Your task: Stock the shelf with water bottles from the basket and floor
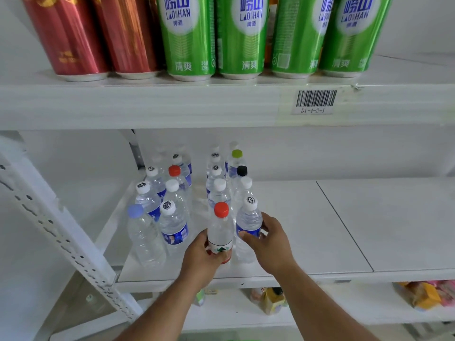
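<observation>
White shelf (320, 230) carries upright water bottles (172, 217) (perhaps four rows), clustered left.
</observation>
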`<act>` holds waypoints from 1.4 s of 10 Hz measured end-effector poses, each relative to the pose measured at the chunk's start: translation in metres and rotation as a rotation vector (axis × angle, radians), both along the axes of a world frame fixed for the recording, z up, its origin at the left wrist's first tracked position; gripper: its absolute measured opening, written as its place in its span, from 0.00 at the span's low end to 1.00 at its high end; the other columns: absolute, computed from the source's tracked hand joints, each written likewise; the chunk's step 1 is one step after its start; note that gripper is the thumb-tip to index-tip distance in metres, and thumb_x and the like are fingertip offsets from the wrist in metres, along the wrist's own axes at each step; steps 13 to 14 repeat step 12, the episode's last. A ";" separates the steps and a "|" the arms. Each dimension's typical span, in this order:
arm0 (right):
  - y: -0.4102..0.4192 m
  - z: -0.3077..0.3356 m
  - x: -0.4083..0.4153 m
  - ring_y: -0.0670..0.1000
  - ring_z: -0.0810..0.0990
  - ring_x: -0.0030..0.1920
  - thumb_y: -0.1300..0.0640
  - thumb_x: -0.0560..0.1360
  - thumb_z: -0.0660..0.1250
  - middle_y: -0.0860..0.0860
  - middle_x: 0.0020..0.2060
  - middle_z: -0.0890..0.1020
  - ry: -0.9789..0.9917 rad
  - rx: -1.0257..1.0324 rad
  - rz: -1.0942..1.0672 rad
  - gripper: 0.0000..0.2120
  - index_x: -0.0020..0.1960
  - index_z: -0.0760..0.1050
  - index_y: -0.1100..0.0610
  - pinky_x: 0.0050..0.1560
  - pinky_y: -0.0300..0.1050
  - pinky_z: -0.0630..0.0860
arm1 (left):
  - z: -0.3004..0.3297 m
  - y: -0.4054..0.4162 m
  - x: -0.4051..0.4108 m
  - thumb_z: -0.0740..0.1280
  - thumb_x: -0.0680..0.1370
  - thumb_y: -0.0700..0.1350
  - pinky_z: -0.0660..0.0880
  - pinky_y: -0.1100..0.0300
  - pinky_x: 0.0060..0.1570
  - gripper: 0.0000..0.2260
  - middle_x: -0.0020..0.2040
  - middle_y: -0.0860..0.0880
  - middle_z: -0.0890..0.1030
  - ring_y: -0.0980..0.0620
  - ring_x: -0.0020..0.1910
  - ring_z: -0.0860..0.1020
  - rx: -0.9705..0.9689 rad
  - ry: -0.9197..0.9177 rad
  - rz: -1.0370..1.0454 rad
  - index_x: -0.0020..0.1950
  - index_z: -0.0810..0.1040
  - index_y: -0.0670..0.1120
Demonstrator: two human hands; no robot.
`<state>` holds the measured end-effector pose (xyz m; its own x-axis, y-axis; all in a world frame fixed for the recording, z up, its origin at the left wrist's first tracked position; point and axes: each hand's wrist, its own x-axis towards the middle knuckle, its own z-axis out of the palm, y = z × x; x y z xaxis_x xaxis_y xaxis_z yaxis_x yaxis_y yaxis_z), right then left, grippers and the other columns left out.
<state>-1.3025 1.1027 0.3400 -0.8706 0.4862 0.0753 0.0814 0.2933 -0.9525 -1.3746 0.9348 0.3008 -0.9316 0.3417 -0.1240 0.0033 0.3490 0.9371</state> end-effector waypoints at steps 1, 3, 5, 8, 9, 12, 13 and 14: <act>0.000 -0.001 -0.003 0.40 0.79 0.55 0.56 0.70 0.78 0.40 0.56 0.79 -0.008 -0.011 0.000 0.22 0.59 0.74 0.40 0.50 0.31 0.75 | -0.003 0.001 -0.005 0.79 0.67 0.47 0.78 0.61 0.54 0.25 0.54 0.59 0.82 0.57 0.54 0.81 -0.009 0.009 -0.012 0.60 0.75 0.58; 0.003 -0.004 -0.006 0.37 0.78 0.54 0.56 0.72 0.77 0.38 0.56 0.77 -0.007 -0.022 -0.006 0.24 0.57 0.71 0.35 0.47 0.26 0.73 | -0.004 0.003 -0.011 0.79 0.67 0.47 0.77 0.60 0.56 0.27 0.57 0.60 0.81 0.57 0.56 0.80 -0.010 -0.001 -0.024 0.63 0.73 0.59; 0.007 -0.008 -0.008 0.43 0.78 0.58 0.55 0.73 0.76 0.42 0.61 0.77 -0.028 -0.026 0.001 0.26 0.66 0.71 0.43 0.53 0.29 0.74 | -0.003 0.002 -0.013 0.78 0.69 0.46 0.75 0.63 0.55 0.28 0.58 0.60 0.79 0.56 0.58 0.78 -0.046 0.002 -0.042 0.64 0.72 0.58; 0.009 -0.010 -0.006 0.45 0.78 0.61 0.50 0.71 0.77 0.39 0.61 0.79 -0.086 0.038 0.034 0.27 0.67 0.71 0.39 0.65 0.48 0.76 | 0.000 0.004 -0.010 0.78 0.70 0.45 0.74 0.58 0.63 0.29 0.59 0.61 0.77 0.56 0.60 0.76 -0.056 -0.007 -0.056 0.64 0.68 0.60; 0.007 -0.007 -0.002 0.44 0.78 0.61 0.53 0.72 0.77 0.35 0.58 0.79 -0.104 0.038 0.070 0.26 0.60 0.69 0.32 0.66 0.44 0.73 | 0.000 0.002 -0.008 0.78 0.69 0.49 0.73 0.60 0.62 0.29 0.59 0.63 0.77 0.56 0.60 0.77 -0.041 -0.008 -0.076 0.63 0.67 0.62; -0.006 0.006 0.014 0.46 0.75 0.64 0.53 0.74 0.75 0.39 0.62 0.75 -0.209 0.080 0.028 0.31 0.73 0.65 0.44 0.66 0.42 0.70 | 0.003 -0.018 -0.001 0.76 0.69 0.53 0.67 0.54 0.70 0.41 0.74 0.58 0.67 0.55 0.72 0.67 -0.065 0.020 -0.050 0.78 0.58 0.56; -0.006 0.006 0.014 0.46 0.75 0.64 0.53 0.74 0.75 0.39 0.62 0.75 -0.209 0.080 0.028 0.31 0.73 0.65 0.44 0.66 0.42 0.70 | 0.003 -0.018 -0.001 0.76 0.69 0.53 0.67 0.54 0.70 0.41 0.74 0.58 0.67 0.55 0.72 0.67 -0.065 0.020 -0.050 0.78 0.58 0.56; -0.006 0.006 0.014 0.46 0.75 0.64 0.53 0.74 0.75 0.39 0.62 0.75 -0.209 0.080 0.028 0.31 0.73 0.65 0.44 0.66 0.42 0.70 | 0.003 -0.018 -0.001 0.76 0.69 0.53 0.67 0.54 0.70 0.41 0.74 0.58 0.67 0.55 0.72 0.67 -0.065 0.020 -0.050 0.78 0.58 0.56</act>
